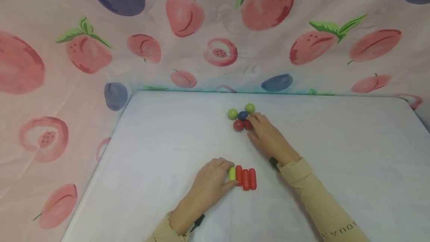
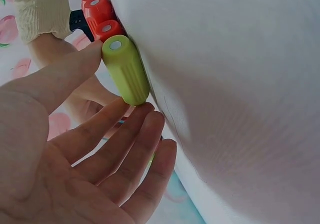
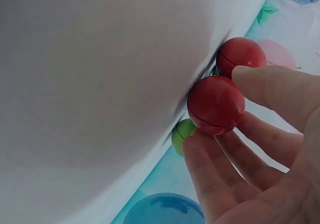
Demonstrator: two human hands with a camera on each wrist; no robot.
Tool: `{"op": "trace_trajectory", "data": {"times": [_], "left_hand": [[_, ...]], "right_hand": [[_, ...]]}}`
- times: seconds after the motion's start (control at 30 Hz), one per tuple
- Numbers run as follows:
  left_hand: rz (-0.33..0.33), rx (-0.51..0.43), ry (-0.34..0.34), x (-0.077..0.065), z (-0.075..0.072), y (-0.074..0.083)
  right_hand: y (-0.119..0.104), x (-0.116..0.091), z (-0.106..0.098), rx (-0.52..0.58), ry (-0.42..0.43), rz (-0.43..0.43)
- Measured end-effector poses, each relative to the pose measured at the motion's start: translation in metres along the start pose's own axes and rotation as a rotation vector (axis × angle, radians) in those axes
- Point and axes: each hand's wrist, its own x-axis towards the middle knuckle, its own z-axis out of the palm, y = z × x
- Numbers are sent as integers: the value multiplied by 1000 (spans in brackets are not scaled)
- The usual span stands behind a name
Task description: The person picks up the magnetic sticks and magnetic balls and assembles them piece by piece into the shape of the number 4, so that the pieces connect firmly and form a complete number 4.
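My left hand (image 1: 209, 182) pinches a yellow-green ribbed stick (image 2: 126, 71) by its two ends, thumb on one and fingertips at the other. Three red sticks (image 1: 246, 179) lie side by side just right of it. Farther back, my right hand (image 1: 268, 137) holds a red ball (image 3: 216, 105) between thumb and fingers. A second red ball (image 1: 238, 125) sits directly left of that one. Behind the red pair is a blue ball (image 1: 242, 115), partly covered by the right fingers in the head view. Two green balls (image 1: 232, 114) stand around the blue one.
A white-covered table (image 1: 161, 133) carries everything. Behind it and along its left side hangs a pale cloth (image 1: 218, 18) printed with fruit. The table's back edge runs a little beyond the balls.
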Motion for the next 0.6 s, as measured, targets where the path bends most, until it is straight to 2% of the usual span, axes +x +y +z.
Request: {"op": "trace_trajectory", "data": {"times": [0.33, 0.6], "left_hand": [[-29, -30, -19, 0, -1, 0], [-56, -78, -33, 0, -2, -1]], "right_hand": [[-1, 3, -3, 12, -36, 60], [-2, 4, -3, 35, -38, 76]]}}
